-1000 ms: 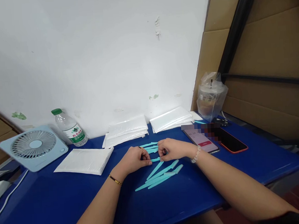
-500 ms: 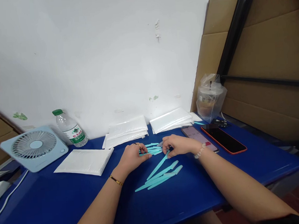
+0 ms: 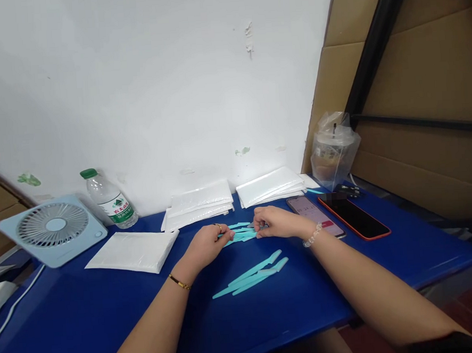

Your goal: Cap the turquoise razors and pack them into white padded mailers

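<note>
Turquoise eyebrow razors lie in two groups on the blue tabletop. Between my fingertips is a bunch of several eyebrow razors (image 3: 242,233). My left hand (image 3: 210,244) is closed, thumb and fingers pinched at the left end of a razor there. At the right ends, my right hand (image 3: 276,222) is closed too, its fingertips pinching a razor; they partly hide the blade end. Nearer to me, three loose eyebrow razors (image 3: 250,276) rest side by side, apart from both hands, their heads pointing to the upper right.
White packets (image 3: 200,202) and another packet stack (image 3: 271,187) lie by the wall. A single white packet (image 3: 131,252), bottle (image 3: 111,200) and fan (image 3: 57,227) are left. Right are a lit phone (image 3: 312,214), an orange-edged phone (image 3: 354,217) and a bagged drink cup (image 3: 334,152).
My right hand has brought a razor from beside the loose ones up to the bunch; three remain in the near group. My left hand has shifted only slightly.
</note>
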Demonstrator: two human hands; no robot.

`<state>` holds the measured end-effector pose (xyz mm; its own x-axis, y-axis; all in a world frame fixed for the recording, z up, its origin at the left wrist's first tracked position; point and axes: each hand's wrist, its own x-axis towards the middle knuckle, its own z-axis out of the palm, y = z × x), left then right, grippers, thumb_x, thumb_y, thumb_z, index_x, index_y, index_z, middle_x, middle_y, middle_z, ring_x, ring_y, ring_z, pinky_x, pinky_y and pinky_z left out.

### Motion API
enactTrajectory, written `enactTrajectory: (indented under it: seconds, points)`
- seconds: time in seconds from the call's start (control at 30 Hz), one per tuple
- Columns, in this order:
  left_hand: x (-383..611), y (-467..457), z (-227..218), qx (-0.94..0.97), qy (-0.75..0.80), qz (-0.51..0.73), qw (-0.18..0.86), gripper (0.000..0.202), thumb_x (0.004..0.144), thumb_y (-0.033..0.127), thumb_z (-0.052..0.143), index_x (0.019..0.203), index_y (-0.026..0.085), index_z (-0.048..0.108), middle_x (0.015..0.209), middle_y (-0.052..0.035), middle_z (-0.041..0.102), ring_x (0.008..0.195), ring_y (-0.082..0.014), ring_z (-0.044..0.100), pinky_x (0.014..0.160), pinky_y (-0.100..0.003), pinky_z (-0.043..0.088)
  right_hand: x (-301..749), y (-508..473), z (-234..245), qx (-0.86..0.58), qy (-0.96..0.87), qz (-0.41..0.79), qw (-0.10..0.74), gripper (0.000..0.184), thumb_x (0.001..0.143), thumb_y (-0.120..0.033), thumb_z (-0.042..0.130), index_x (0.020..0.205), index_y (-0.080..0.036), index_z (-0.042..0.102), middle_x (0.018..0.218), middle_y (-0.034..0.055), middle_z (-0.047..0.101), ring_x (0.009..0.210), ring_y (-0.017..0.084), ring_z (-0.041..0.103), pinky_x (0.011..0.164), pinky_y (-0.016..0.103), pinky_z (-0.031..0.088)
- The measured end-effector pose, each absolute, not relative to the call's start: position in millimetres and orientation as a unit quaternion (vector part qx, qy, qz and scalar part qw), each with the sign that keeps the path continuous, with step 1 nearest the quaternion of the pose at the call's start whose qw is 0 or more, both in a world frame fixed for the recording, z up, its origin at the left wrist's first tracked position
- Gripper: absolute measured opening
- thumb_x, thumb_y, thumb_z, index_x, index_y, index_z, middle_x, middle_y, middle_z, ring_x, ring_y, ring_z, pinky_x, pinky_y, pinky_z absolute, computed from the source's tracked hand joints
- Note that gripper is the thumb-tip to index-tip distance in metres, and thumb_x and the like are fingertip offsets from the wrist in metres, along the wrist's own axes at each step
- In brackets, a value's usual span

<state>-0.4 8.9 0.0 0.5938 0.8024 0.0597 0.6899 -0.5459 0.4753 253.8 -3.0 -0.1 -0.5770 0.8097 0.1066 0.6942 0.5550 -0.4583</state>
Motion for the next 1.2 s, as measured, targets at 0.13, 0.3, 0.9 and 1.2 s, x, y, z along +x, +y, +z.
enactTrajectory:
  seconds: [0.13, 0.3, 0.9, 1.2]
  points:
    - [-6, 13, -1, 0.869, 0.433, 0.132, 0.199, 0.039, 0.088, 0.043, 0.034, 0.072, 0.02, 0.06, 0.072, 0.0001, 0.063, 0.067, -0.0148, 0.054, 0.059, -0.025, 0.033, 256, 0, -4, -0.453, -0.855, 0.193, 0.162, 0.012, 0.074, -0.028, 0.066, 0.078, -0.017, 0.065, 0.084, 0.0033, 0.059, 0.073, 0.014, 0.053, 0.061, 0.023, 0.036]
    - [-13, 16, -5, 0.858, 0.476, 0.098, 0.165, 0.038, 0.083, 0.051, 0.042, 0.072, 0.021, 0.062, 0.068, 0.0, 0.06, 0.062, -0.0153, 0.052, 0.055, -0.026, 0.031, 265, -2, 2, -0.475, -0.834, 0.216, 0.178, 0.018, 0.072, -0.031, 0.067, 0.083, -0.017, 0.067, 0.087, 0.0045, 0.061, 0.075, 0.015, 0.053, 0.062, 0.023, 0.038]
    - [12, -16, -6, 0.911, 0.359, 0.054, 0.196, 0.026, 0.072, 0.044, 0.063, 0.083, 0.021, 0.065, 0.076, 0.0001, 0.064, 0.068, -0.0142, 0.056, 0.055, -0.023, 0.034, 245, -18, 1, -0.376, -0.897, 0.227, 0.052, 0.013, 0.074, -0.03, 0.065, 0.075, -0.017, 0.062, 0.075, 0.0009, 0.051, 0.066, 0.013, 0.049, 0.06, 0.025, 0.036]
    - [-6, 3, 0, 0.886, 0.413, 0.088, 0.189, 0.017, 0.077, 0.036, 0.058, 0.077, 0.02, 0.064, 0.074, 0.0, 0.063, 0.064, -0.0139, 0.054, 0.052, -0.024, 0.032, 262, -11, 5, -0.459, -0.847, 0.245, 0.108, 0.014, 0.078, -0.03, 0.06, 0.081, -0.017, 0.063, 0.081, 0.0033, 0.058, 0.068, 0.013, 0.051, 0.058, 0.024, 0.039]
